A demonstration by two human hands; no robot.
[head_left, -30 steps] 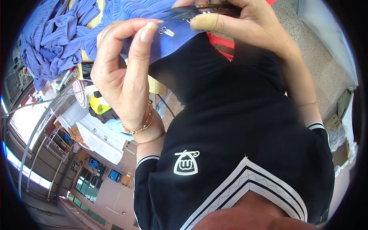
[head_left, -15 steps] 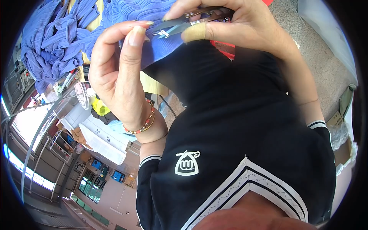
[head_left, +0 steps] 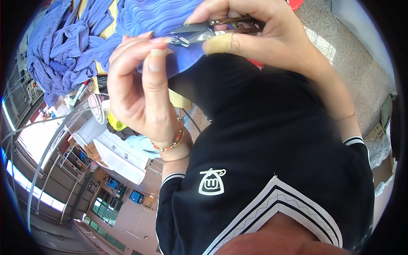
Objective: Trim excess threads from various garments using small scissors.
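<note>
My right hand (head_left: 272, 38) grips thread snips (head_left: 238, 26), with tape round its thumb. The blades are spread and point left toward my left hand. Between the blade tips and my left fingertips sits a small shiny metal piece (head_left: 180, 41), too small to name for certain. My left hand (head_left: 142, 80) is closed in a pinch, thumb against forefinger, at that metal piece. Right behind and below the fingertips hangs blue-violet ribbed fabric (head_left: 187, 59); whether the fingers also hold it I cannot tell.
More blue-violet knitted garments (head_left: 63, 46) are heaped on a wooden table to the left. White sheets of paper (head_left: 123, 159) and a yellow cloth (head_left: 115, 122) lie beyond my left forearm. Clear plastic wrapping (head_left: 378, 151) and a carton lie at the right on the floor.
My left hand has shifted slightly right and down, and its fingers have curled closer together. The snips' blades are spread wider, and the metal piece has turned a little.
</note>
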